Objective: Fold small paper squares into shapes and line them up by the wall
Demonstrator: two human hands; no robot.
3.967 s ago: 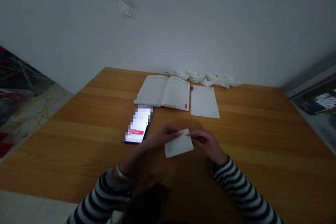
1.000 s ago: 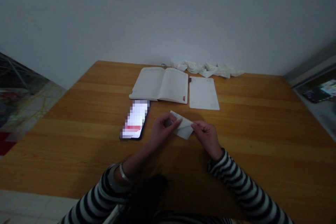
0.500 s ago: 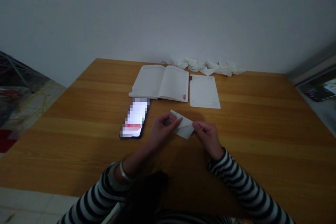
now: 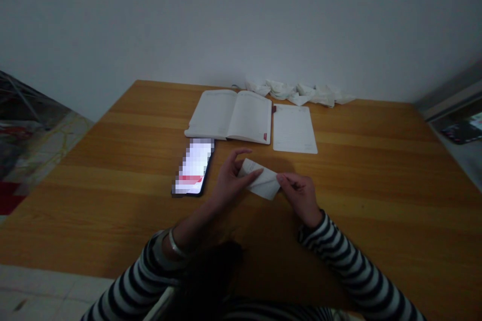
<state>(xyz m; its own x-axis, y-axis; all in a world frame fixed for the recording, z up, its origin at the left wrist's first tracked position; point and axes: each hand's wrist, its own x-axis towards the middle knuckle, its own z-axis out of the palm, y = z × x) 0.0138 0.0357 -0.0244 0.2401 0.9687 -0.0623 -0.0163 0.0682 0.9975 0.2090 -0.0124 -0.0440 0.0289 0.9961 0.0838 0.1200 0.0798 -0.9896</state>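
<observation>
Between my hands is a small folded piece of white paper [image 4: 265,188], with a crease running across it. My left hand [image 4: 230,178] grips its left side, thumb lying on top and index finger lifted away from the sheet. The other left fingers are partly hidden behind the paper. My right hand [image 4: 301,191] pinches the paper's right corner between thumb and forefinger, the remaining fingers curled.
An open notebook [image 4: 248,115] lies toward the back, with a loose lined sheet [image 4: 294,129] to its right. A lit phone [image 4: 194,165] rests left of my hands. Crumpled white paper [image 4: 297,93] lines the wall side of the wooden table [image 4: 376,170].
My left index finger has lifted off the paper, uncovering more of its upper left edge. The right hand keeps its pinch. The view has shifted slightly.
</observation>
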